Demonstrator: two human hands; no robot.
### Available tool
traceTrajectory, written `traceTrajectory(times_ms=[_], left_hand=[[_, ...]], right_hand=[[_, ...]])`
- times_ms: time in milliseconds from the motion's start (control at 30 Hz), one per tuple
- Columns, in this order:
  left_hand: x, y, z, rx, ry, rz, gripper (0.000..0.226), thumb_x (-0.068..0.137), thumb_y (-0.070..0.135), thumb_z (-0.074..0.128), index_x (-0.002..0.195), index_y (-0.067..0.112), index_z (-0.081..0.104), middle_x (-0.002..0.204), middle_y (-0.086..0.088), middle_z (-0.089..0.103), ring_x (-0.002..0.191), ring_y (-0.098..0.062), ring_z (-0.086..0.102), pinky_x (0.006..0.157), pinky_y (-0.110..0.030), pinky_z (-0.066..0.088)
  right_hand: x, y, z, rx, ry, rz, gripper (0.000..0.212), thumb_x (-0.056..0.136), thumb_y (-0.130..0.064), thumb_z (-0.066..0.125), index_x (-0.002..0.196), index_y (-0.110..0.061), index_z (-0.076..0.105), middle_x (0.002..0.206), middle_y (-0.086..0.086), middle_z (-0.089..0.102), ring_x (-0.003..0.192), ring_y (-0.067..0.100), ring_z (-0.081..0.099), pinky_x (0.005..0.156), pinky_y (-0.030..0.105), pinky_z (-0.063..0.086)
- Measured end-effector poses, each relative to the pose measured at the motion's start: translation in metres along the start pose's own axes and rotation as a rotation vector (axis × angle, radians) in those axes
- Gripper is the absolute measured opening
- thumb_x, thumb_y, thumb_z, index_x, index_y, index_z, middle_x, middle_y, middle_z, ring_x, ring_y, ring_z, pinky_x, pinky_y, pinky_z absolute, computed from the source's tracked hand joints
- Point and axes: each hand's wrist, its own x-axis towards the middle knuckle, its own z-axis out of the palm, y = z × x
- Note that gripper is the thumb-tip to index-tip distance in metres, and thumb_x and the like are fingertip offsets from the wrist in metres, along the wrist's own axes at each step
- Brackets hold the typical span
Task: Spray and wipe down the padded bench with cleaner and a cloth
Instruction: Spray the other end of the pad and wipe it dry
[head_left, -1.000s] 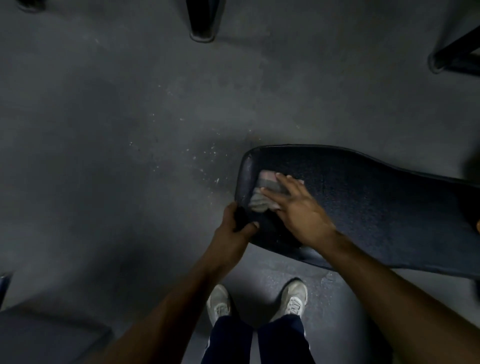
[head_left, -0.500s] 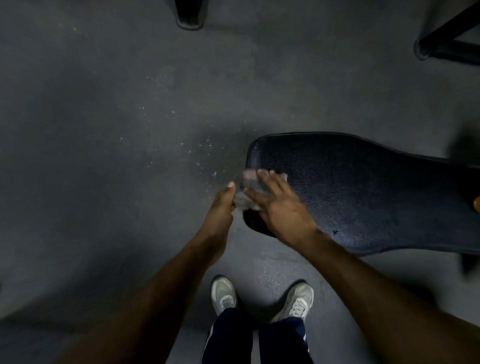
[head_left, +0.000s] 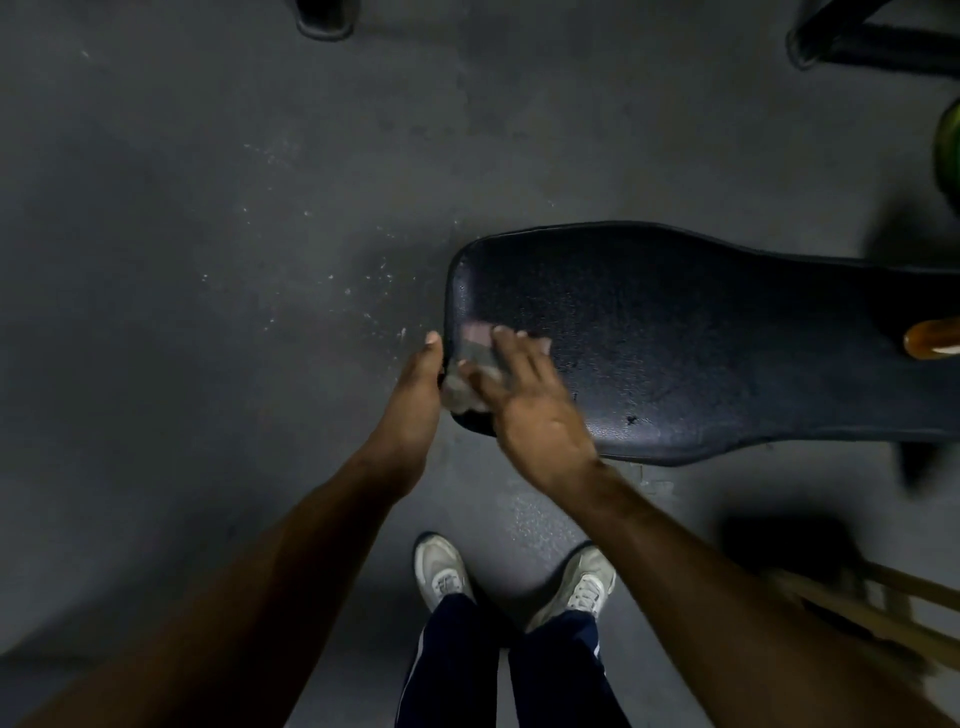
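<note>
Wiping is underway: right hand (head_left: 535, 410) presses flat on cloth (head_left: 470, 374) at padded bench (head_left: 675, 332) end; left hand (head_left: 415, 395), open, steadies the edge; most remains.

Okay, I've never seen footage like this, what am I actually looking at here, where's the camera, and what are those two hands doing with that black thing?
The single picture comes from a wide-angle camera worn on a person's head, looking down, so you see their own arms, legs and pale shoes on a grey floor. No machine is involved, just bare hands. The long black shape is a padded bench seen from above. The right hand lies flat, pressing a small greyish cloth against the bench's near end, as in wiping. The left hand rests at that end's edge, beside the cloth; what its fingers grip is hidden. An orange-brown object sits on the bench at the far right, cut off, so I cannot say what it is.
</note>
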Motion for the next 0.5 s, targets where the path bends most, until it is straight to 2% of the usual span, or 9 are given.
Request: traceTrajectory(times_ms=[67,100,133,167,200,267,333,400,500], left_hand=[[-0.003,0.002,0.006,0.022,0.000,0.008,0.041,0.102,0.055,0.032,0.100,0.030,0.064,0.085,0.021,0.071,0.076,0.011,0.068,0.065,-0.009,0.051],[-0.004,0.002,0.010,0.040,-0.006,0.000,0.046,0.097,0.063,0.037,0.108,0.029,0.065,0.096,0.015,0.073,0.087,0.006,0.069,0.077,-0.013,0.053],[-0.005,0.001,0.013,0.058,-0.004,-0.007,0.056,0.092,0.070,0.040,0.119,0.027,0.063,0.111,0.009,0.072,0.101,-0.003,0.068,0.093,-0.023,0.052],[-0.007,0.000,0.017,0.093,0.018,-0.005,0.061,0.091,0.070,0.041,0.130,0.026,0.058,0.125,0.006,0.065,0.114,-0.009,0.062,0.104,-0.033,0.044],[-0.012,0.000,0.022,0.130,0.047,0.002,0.061,0.095,0.065,0.039,0.138,0.025,0.051,0.135,0.005,0.057,0.123,-0.014,0.054,0.109,-0.037,0.037],[-0.018,-0.001,0.032,0.201,0.104,0.029,0.057,0.099,0.057,0.038,0.145,0.023,0.042,0.145,0.000,0.049,0.131,-0.020,0.046,0.113,-0.041,0.033],[-0.023,-0.003,0.041,0.262,0.111,0.114,0.055,0.100,0.055,0.040,0.145,0.023,0.041,0.143,0.002,0.048,0.130,-0.018,0.046,0.109,-0.036,0.036],[-0.026,-0.009,0.050,0.404,0.123,0.204,0.066,0.096,0.061,0.039,0.150,0.024,0.034,0.153,0.001,0.040,0.139,-0.020,0.038,0.115,-0.039,0.031],[-0.028,-0.022,0.066,0.648,0.169,0.247,0.076,0.097,0.060,0.039,0.157,0.018,0.017,0.166,-0.003,0.011,0.152,-0.020,0.011,0.124,-0.043,0.012]], right_hand=[[-0.027,-0.001,0.009,-0.007,0.012,-0.064,0.058,0.099,-0.019,0.051,0.154,-0.037,0.045,0.171,0.014,0.021,0.158,0.040,0.019,0.126,0.046,0.010],[-0.041,0.004,0.014,-0.015,0.009,-0.085,0.057,0.099,-0.019,0.048,0.152,-0.037,0.046,0.170,0.014,0.024,0.157,0.039,0.022,0.127,0.048,0.014],[-0.055,0.012,0.018,-0.026,-0.001,-0.096,0.058,0.098,-0.018,0.045,0.152,-0.037,0.046,0.170,0.014,0.025,0.157,0.038,0.022,0.128,0.050,0.020],[-0.068,0.022,0.020,-0.034,-0.010,-0.088,0.060,0.096,-0.016,0.047,0.153,-0.037,0.046,0.170,0.014,0.025,0.158,0.038,0.022,0.127,0.051,0.024],[-0.081,0.033,0.021,-0.032,-0.005,-0.065,0.064,0.093,-0.014,0.055,0.152,-0.037,0.046,0.170,0.014,0.026,0.158,0.038,0.023,0.126,0.051,0.026],[-0.104,0.058,0.017,-0.019,0.009,0.019,0.079,0.086,-0.013,0.074,0.154,-0.040,0.043,0.170,0.013,0.027,0.157,0.037,0.024,0.124,0.048,0.024],[-0.120,0.083,0.009,0.000,-0.008,0.140,0.085,0.088,-0.016,0.074,0.157,-0.045,0.033,0.172,0.011,0.019,0.158,0.037,0.017,0.121,0.047,0.022],[-0.120,0.103,0.000,0.046,0.013,0.274,0.079,0.093,-0.017,0.070,0.158,-0.043,0.034,0.172,0.013,0.017,0.158,0.041,0.016,0.120,0.054,0.030],[-0.091,0.113,-0.006,0.153,0.116,0.427,0.057,0.102,-0.020,0.061,0.155,-0.034,0.044,0.169,0.019,0.022,0.154,0.045,0.019,0.118,0.060,0.038]])
